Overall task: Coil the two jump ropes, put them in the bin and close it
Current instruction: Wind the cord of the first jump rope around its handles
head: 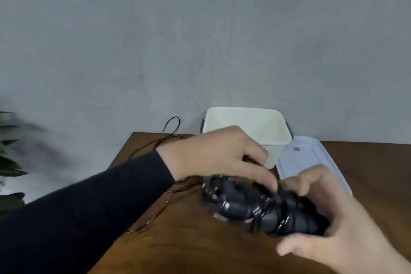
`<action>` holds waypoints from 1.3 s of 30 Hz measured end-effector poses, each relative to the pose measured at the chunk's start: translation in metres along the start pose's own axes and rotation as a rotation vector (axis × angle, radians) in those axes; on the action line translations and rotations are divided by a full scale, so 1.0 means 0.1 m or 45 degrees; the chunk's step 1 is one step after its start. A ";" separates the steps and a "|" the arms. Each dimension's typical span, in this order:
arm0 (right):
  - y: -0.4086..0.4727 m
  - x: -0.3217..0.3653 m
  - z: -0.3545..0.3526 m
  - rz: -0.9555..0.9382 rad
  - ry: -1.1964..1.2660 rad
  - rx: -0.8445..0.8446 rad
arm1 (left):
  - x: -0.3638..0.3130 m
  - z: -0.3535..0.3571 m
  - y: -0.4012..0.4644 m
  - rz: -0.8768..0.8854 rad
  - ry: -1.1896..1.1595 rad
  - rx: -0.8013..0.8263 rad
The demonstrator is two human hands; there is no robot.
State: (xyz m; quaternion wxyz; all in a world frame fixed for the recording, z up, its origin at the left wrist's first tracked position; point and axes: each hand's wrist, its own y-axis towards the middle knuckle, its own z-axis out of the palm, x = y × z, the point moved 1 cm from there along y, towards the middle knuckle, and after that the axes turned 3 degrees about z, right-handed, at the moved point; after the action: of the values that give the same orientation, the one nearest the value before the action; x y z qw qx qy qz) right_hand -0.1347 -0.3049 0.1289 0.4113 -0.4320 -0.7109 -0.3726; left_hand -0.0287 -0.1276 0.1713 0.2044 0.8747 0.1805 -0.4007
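A bundle of black jump rope handles (255, 209) with thin cord wound around them is held low over the brown table (200, 247). My right hand (329, 224) grips its right end from below. My left hand (222, 155) reaches over the top, fingertips pinching the cord at the bundle. A second thin rope (164, 138) lies loose across the table's left part, one loop sticking up past the far edge. The white bin (278, 138) stands open at the back against the wall. Its pale lid (311, 158) lies flat just right of it.
A grey wall runs close behind the table. Dark plant leaves (11, 162) show at the far left, beyond the table's left edge. The image is motion-blurred around the hands.
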 end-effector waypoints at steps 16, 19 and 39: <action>0.03 -0.03 -0.25 0.194 0.668 -0.676 | 0.22 0.91 -0.27 -0.397 -1.444 -0.389; 0.05 -0.03 -0.24 0.236 0.508 -0.718 | 0.27 0.87 -0.27 -0.405 -1.568 -0.467; 0.12 0.01 -0.04 0.360 -0.590 0.368 | -0.18 -0.04 -0.23 -0.104 1.081 0.054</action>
State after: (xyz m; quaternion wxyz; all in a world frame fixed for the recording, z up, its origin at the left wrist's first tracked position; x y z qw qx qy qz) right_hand -0.1231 -0.3035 0.1337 0.3434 -0.5371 -0.7641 -0.0981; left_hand -0.0484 -0.1084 0.1824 0.0779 0.9582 0.2746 -0.0163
